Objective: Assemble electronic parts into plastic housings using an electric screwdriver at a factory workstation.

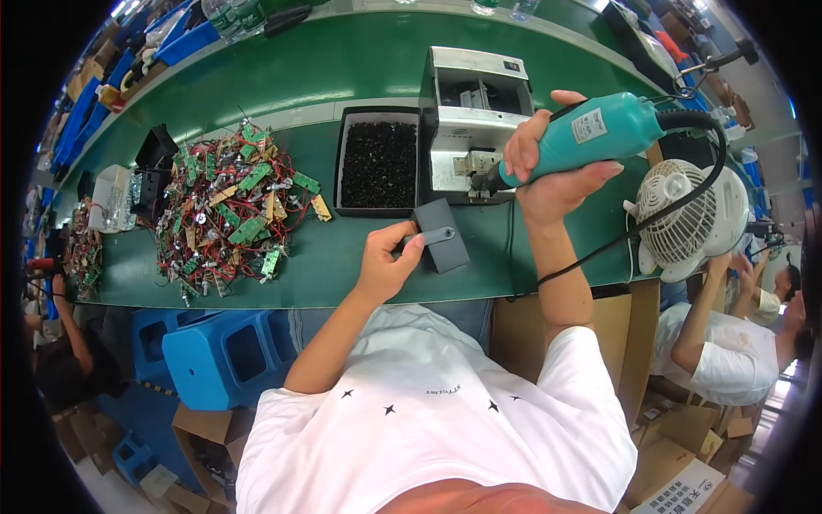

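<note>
My right hand [556,171] is closed around a teal electric screwdriver [612,128], which is tilted with its dark nose down to the left. That nose is at the front outlet of a silver and black screw feeder [454,128]; whether the bit touches a screw is too small to tell. Near the bench's front edge, my left hand [385,261] pinches a grey arm attached to a dark grey box [451,254] that lies angled on the green surface. A round fastener shows where the arm meets the box. My fingers hide the arm's other end.
Left of the feeder stands a tray [340,176] of small black pieces. A heap of circuit boards with red wires [231,210] lies farther left. A white fan [676,210] is at right, with the screwdriver's black cable [638,231] hanging before it. Co-workers sit on both sides.
</note>
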### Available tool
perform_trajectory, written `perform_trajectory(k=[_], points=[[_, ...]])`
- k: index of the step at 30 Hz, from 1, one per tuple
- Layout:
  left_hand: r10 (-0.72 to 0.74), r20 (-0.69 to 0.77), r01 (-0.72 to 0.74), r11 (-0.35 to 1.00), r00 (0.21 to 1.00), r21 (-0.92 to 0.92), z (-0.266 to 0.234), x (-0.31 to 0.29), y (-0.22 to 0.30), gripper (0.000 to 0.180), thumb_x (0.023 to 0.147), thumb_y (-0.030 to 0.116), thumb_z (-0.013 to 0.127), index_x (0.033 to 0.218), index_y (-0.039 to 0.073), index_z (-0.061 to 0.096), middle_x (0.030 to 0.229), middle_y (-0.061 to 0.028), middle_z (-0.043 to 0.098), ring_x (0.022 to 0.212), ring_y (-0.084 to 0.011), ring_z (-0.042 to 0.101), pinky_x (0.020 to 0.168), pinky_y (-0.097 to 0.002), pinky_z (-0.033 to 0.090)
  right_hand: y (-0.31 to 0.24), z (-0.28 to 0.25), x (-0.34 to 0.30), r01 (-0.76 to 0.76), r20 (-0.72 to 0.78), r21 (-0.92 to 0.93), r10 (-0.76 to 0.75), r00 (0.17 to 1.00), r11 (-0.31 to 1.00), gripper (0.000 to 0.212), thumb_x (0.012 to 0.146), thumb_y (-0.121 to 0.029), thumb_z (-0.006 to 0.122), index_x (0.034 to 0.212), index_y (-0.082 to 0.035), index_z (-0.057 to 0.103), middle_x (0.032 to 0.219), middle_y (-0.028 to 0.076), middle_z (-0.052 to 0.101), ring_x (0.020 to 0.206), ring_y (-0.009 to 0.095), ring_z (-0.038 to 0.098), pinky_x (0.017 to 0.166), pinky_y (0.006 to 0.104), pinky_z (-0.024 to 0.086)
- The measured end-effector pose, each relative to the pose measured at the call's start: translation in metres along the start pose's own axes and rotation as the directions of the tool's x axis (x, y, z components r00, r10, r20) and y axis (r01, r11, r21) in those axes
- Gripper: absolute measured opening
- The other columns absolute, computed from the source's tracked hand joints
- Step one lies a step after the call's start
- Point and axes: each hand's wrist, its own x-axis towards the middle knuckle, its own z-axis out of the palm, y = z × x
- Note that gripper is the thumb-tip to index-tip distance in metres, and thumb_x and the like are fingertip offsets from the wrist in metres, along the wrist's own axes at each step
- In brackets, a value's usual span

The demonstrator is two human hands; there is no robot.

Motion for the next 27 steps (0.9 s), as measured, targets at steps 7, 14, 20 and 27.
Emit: perform_trajectory(k=[7, 14, 20, 27], points=[[0.044, 0.009, -0.044, 0.999, 0.999, -0.008, 0.002, -0.002, 0.000, 0.011, 0.081, 0.004, 0.056, 0.072, -0.001, 0.054, 0.061, 0.0012, 0.047, 0.055, -0.0103, 0.032, 0.050, -0.0232, 0.028, -0.005, 0.007, 0.001, -0.128, 0.022, 0.021, 0.127, 0.992, 0.992, 0.091, 0.073, -0.087, 0.031, 0.117, -0.008, 0.044, 0.051, -0.001, 0.043, 0.036, 0.006, 0.030, 0.035, 0.0217, 0.028], [0.105, 0.031, -0.105, 0.994, 0.994, 0.019, 0.001, -0.003, -0.008, 0.011, 0.080, 0.003, 0.057, 0.070, -0.001, 0.052, 0.062, 0.0004, 0.046, 0.054, -0.0110, 0.032, 0.050, -0.0240, 0.028, -0.040, 0.029, -0.013, -0.151, 0.135, 0.388, 0.106, 0.985, 0.909, 0.088, 0.073, -0.084, 0.037, 0.116, -0.008, 0.046, 0.050, -0.001, 0.045, 0.033, 0.006, 0.032, 0.032, 0.0212, 0.028], [0.098, 0.043, -0.100, 0.994, 0.994, 0.035, 0.001, -0.002, -0.011, 0.012, 0.079, 0.003, 0.057, 0.069, 0.000, 0.051, 0.061, -0.0001, 0.046, 0.053, -0.0113, 0.032, 0.050, -0.0241, 0.028, -0.035, 0.040, -0.019, -0.181, 0.181, 0.376, 0.120, 0.976, 0.908, 0.089, 0.071, -0.084, 0.041, 0.117, -0.008, 0.046, 0.050, 0.000, 0.047, 0.032, 0.006, 0.034, 0.030, 0.0203, 0.027], [0.132, 0.017, -0.133, 0.990, 0.991, 0.054, -0.001, 0.000, -0.006, 0.014, 0.079, 0.003, 0.058, 0.068, 0.000, 0.050, 0.060, -0.0001, 0.045, 0.053, -0.0114, 0.032, 0.049, -0.0243, 0.028, -0.032, 0.044, -0.023, -0.227, 0.222, 0.385, 0.149, 0.964, 0.894, 0.083, 0.070, -0.084, 0.043, 0.105, -0.009, 0.047, 0.047, 0.001, 0.047, 0.032, 0.008, 0.035, 0.031, 0.0225, 0.029]])
